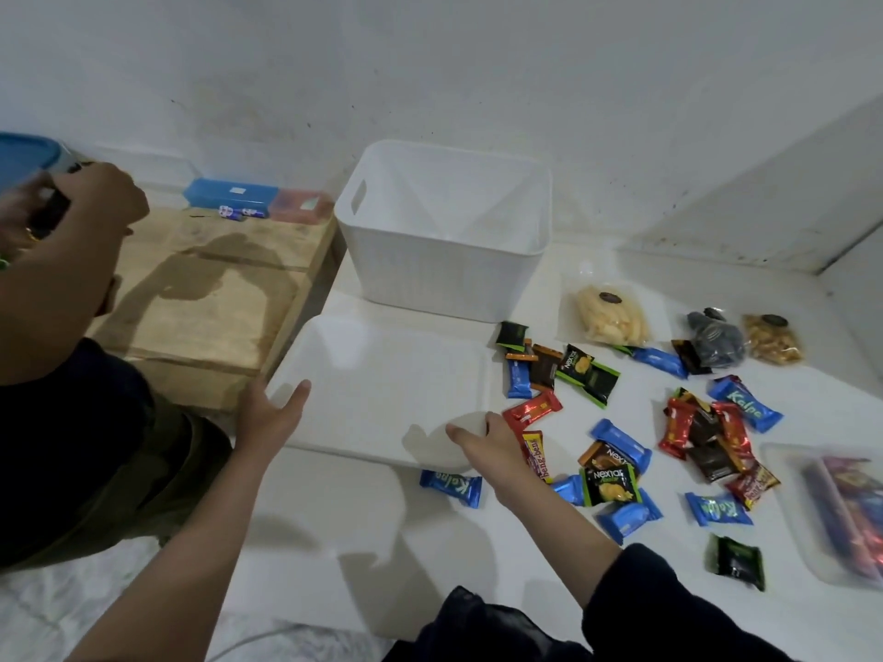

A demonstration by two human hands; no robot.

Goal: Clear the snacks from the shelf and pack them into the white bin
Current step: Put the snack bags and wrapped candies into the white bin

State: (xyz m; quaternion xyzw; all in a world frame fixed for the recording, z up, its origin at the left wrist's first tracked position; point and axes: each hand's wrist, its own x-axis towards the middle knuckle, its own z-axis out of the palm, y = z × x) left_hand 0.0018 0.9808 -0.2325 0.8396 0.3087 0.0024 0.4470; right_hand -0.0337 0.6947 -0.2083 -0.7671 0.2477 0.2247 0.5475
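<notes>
The white bin (444, 274) stands empty at the back of the white shelf top. In front of it lies a flat white lid (382, 389). My left hand (270, 415) grips the lid's left edge, thumb on top. My right hand (482, 439) holds its near right corner. Several small wrapped snacks lie scattered to the right: a blue Kalpa bar (451, 487) by my right wrist, a black Nextar pack (609, 484), a red bar (533, 408). Further back lie a clear bag of pale crackers (611, 310) and a bag of nuts (771, 339).
Another person's arm (62, 260) reaches in at the left, the hand holding a dark object. A wooden board (205, 289) lies left of the shelf, with blue and red boxes (258, 200) behind. A clear tub (836, 513) with snacks sits at the right edge.
</notes>
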